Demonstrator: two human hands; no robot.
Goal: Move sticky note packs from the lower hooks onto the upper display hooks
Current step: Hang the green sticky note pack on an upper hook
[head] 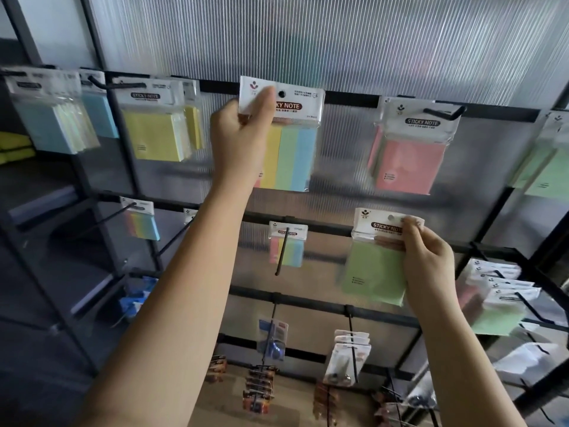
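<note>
My left hand (238, 134) pinches the white header of a striped yellow, green and blue sticky note pack (292, 155), held up against the upper rail with its hole over a black hook tip (281, 94). My right hand (428, 260) grips the header of a green sticky note pack (374, 272) at the height of the middle rail. On a lower hook (282, 251) hangs another striped pack (288, 246). A pink pack (409, 161) hangs on the upper hook to the right.
Yellow packs (157, 134) and blue packs (52, 124) hang on upper hooks to the left, green ones (551, 171) at far right. More white-header packs (498, 291) crowd hooks at lower right. Batteries (258, 392) and small carded goods (348, 359) hang below. Long black hooks stick out toward me.
</note>
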